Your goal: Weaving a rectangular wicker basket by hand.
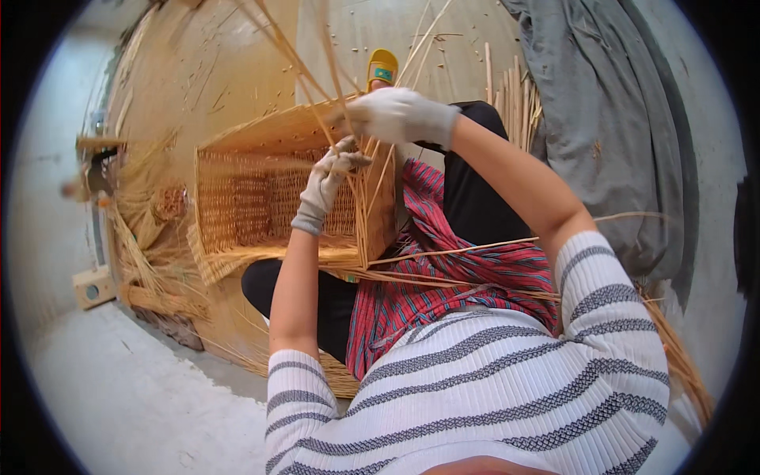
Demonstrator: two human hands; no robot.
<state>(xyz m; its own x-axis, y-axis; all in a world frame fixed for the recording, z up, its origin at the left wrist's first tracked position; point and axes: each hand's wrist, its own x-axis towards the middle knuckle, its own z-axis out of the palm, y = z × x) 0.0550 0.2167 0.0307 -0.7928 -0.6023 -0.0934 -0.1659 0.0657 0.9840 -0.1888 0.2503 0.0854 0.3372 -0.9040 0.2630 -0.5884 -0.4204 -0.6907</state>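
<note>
A rectangular woven wicker basket (233,202) lies in front of me, its hollow facing up, with long loose reeds (281,51) rising from its right side. My left hand (327,178), in an off-white glove, has its fingers bent around reeds at that side. Just above it, my right hand (396,117), in a white glove, reaches across the upper right corner of the basket among the strands; its fingertips are smeared by motion. Several strands also run rightward from the basket's lower corner across a red striped cloth (475,277) on my lap.
A pale board (237,63) lies under the basket. Loose straw (150,237) is heaped at left beside a white wall. A bundle of sticks (511,95) and a grey cloth (602,134) lie at right. My bent legs flank the work; a yellow slipper (382,66) shows beyond my hands.
</note>
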